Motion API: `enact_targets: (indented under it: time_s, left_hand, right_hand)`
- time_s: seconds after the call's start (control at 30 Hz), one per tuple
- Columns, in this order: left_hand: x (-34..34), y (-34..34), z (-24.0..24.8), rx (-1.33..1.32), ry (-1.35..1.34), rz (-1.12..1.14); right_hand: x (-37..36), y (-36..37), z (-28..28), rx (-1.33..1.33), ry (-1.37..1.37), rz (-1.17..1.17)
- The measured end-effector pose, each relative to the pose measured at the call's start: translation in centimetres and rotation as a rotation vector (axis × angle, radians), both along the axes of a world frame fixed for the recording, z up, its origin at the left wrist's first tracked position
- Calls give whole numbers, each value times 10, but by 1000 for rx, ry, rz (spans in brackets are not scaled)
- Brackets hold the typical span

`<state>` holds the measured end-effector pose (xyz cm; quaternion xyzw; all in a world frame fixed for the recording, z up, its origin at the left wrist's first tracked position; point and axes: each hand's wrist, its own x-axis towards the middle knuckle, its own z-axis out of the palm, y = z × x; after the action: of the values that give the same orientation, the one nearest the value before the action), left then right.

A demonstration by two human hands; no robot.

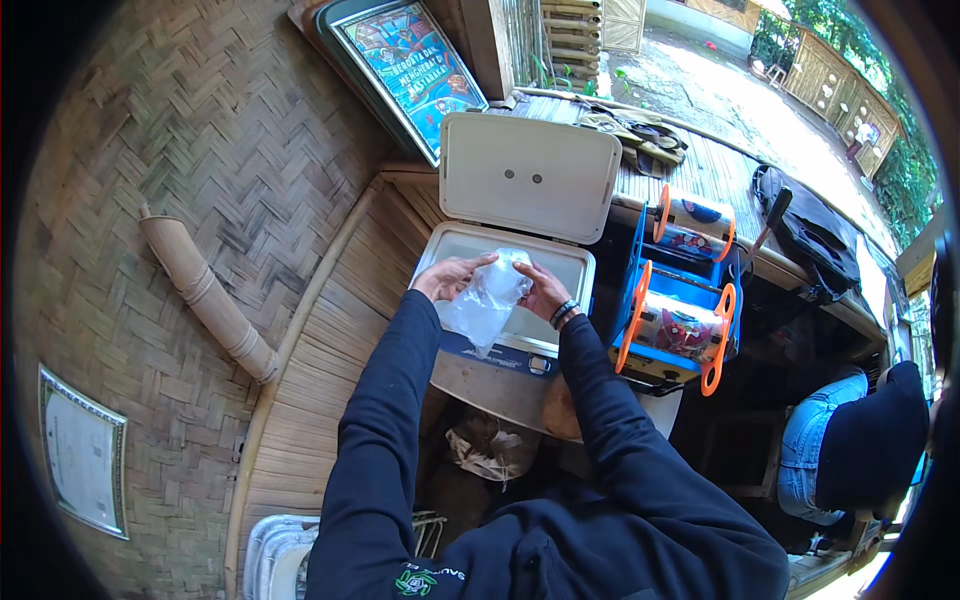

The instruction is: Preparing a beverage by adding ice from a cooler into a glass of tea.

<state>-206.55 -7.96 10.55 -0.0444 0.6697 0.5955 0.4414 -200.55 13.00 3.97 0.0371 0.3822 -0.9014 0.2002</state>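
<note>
A clear plastic bag point(483, 312) is stretched between my two hands, above an open cooler box. My left hand point(447, 278) is closed on the bag's left side near its top. On the other side my right hand point(543, 290), with a dark bracelet at the wrist, pinches the upper right edge. Something whitish shows through the upper part of the bag, too unclear to name. The cooler box point(587, 268) has a white rim and a blue front. Its white lid point(530, 185) stands tipped back behind it. My hands and the bag hide much of the box's inside.
Right of the cooler stands a blue machine point(640, 330) with orange-rimmed printed film rolls point(685, 328). A black bag point(815, 225) lies on the bamboo ledge. At right is a person in jeans point(815, 445). A framed poster point(412, 70) leans behind; stacked chairs point(270, 545) stand lower left.
</note>
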Motion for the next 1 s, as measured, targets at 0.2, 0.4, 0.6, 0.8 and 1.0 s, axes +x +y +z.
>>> enact_targets:
  time_s: [0.2, 0.4, 0.6, 0.8, 1.0]
  left_hand:
    - [-6, -13, -42, -121, 348, 97]
    - [9, 0, -32, -318, 530, 117]
    - [16, 19, -3, -475, 880, 94]
    - [8, 20, -20, -377, 756, 143]
    - [11, -44, -52, -84, 513, 266]
  right_hand:
    - [-4, -22, -10, 332, 156, -109]
    - [-5, -16, -11, 876, 339, -245]
    - [-7, -8, -39, 1375, 365, -546]
    - [-18, -5, -65, 490, -20, -427]
    - [3, -59, -17, 352, -391, -288]
